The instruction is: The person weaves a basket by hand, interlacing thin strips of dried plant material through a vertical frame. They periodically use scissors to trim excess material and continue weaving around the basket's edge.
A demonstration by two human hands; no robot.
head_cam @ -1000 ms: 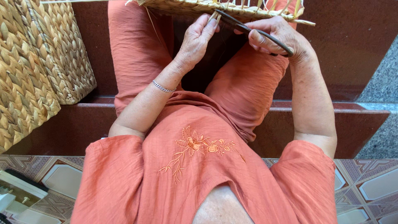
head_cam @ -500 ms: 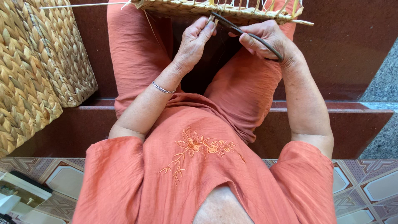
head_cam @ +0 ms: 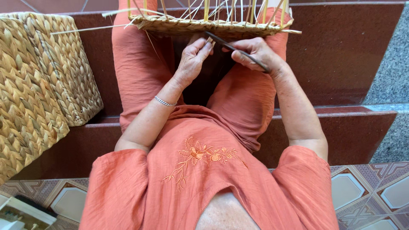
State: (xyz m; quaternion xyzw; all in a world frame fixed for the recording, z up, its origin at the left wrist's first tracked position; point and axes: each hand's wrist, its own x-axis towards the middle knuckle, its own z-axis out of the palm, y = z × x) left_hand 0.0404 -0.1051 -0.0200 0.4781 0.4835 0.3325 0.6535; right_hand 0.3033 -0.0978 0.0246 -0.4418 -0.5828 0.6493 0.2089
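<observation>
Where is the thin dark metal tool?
The thin dark metal tool is in the right hand, near the top middle, just below the half-woven straw basket.

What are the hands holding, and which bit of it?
The right hand holds a thin dark tool by its rear end. The left hand pinches the lower edge of the half-woven basket.

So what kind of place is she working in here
Probably the front steps of a home used as a basket-weaving spot. The person sits on dark red polished steps, finished woven baskets stand at their left, and both hands work on a half-woven basket on their knees.
</observation>
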